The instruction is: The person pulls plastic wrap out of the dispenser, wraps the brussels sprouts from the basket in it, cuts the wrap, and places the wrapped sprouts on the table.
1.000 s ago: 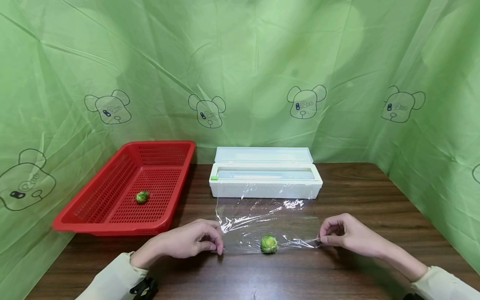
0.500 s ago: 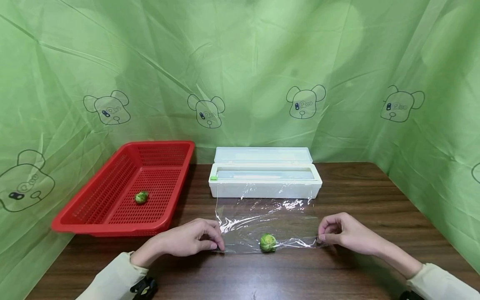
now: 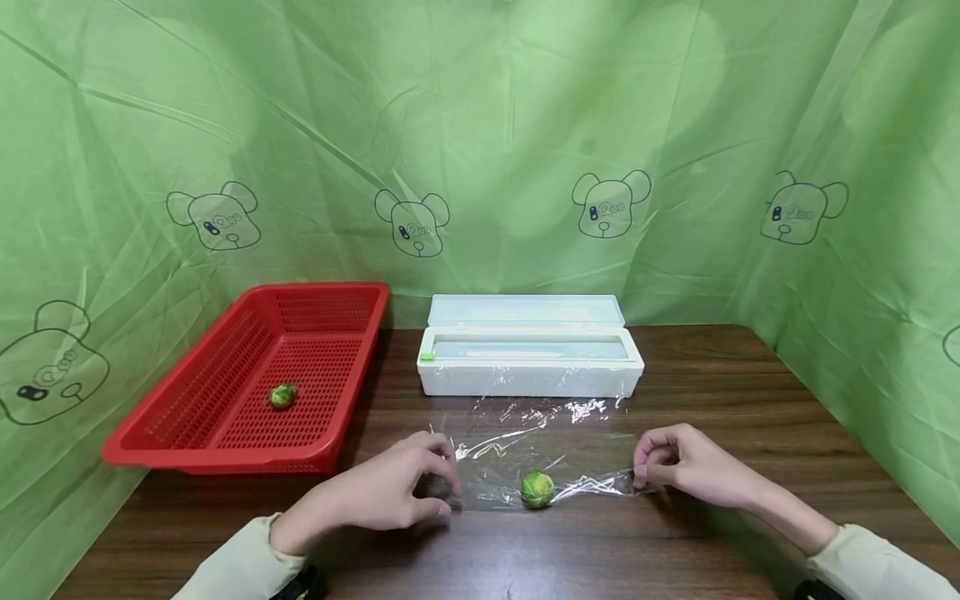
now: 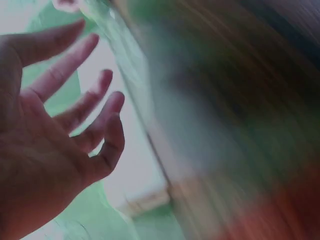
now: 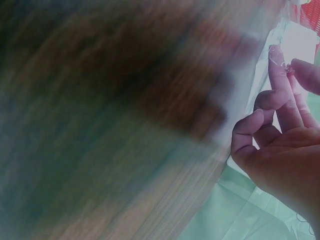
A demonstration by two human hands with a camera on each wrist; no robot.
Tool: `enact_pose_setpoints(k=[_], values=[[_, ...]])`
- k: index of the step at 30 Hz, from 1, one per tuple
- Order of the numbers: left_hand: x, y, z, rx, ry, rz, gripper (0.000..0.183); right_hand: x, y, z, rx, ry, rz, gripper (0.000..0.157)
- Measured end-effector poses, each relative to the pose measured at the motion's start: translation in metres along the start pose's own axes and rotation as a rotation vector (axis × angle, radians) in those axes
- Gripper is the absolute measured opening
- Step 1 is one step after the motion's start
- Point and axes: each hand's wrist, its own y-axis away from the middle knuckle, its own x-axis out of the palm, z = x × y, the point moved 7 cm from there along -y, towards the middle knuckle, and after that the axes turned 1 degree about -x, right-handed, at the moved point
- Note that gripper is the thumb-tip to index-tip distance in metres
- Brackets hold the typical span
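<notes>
A sheet of cling film stretches from the white dispenser box toward the front of the table. Near the film's front edge sits a green Brussels sprout, between the two hands. My left hand is at the film's left front corner, thumb and fingers spread apart with nothing between them; the left wrist view shows the same loose fingers. At the opposite corner, my right hand pinches the film between thumb and forefinger. In the right wrist view, a wrinkled bit of film shows at those fingertips.
A red plastic basket stands at the left with another Brussels sprout in it. The dispenser's lid is raised at the back, with a green slider at its left end. Green cloth encloses the wooden table.
My left hand has let go of the film's corner, its thumb and fingers parting as it moved slightly right. The right hand keeps its pinch, shifted slightly left.
</notes>
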Motion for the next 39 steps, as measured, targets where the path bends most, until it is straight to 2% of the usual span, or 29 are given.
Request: enact_pose_setpoints(k=[3, 7, 9, 11, 16, 20, 26, 31, 35, 39], values=[[0.003, -0.005, -0.026, 0.056, -0.048, -0.048, 0.012, 0.001, 0.001, 0.0, 0.005, -0.003, 0.001, 0.008], [0.013, -0.016, -0.06, 0.235, -0.158, -0.143, 0.013, 0.001, 0.001, -0.001, 0.016, -0.006, 0.002, 0.008], [0.019, -0.024, -0.071, 0.308, -0.219, -0.19, 0.013, 0.001, 0.002, -0.001, 0.019, -0.006, 0.003, 0.008], [0.024, -0.032, -0.076, 0.343, -0.27, -0.224, 0.014, 0.0, 0.002, -0.002, 0.017, -0.005, 0.002, 0.007], [0.034, -0.053, -0.072, 0.312, -0.32, -0.215, 0.017, 0.001, 0.002, -0.002, 0.019, 0.004, -0.003, 0.006], [0.038, -0.061, -0.067, 0.29, -0.331, -0.202, 0.016, 0.0, 0.003, -0.002, 0.025, 0.007, -0.011, 0.007], [0.036, -0.068, -0.064, 0.289, -0.237, -0.208, 0.015, -0.005, 0.006, -0.002, 0.023, 0.038, -0.036, 0.006], [0.035, -0.073, -0.06, 0.263, -0.188, -0.201, 0.015, -0.011, 0.006, 0.004, 0.021, 0.138, -0.09, 0.012], [0.035, -0.075, -0.057, 0.237, -0.166, -0.197, 0.013, -0.005, 0.003, 0.025, -0.074, 0.256, -0.171, 0.01], [0.034, -0.077, -0.054, 0.205, -0.109, -0.176, 0.013, 0.017, -0.004, 0.051, -0.21, 0.327, -0.201, 0.013]])
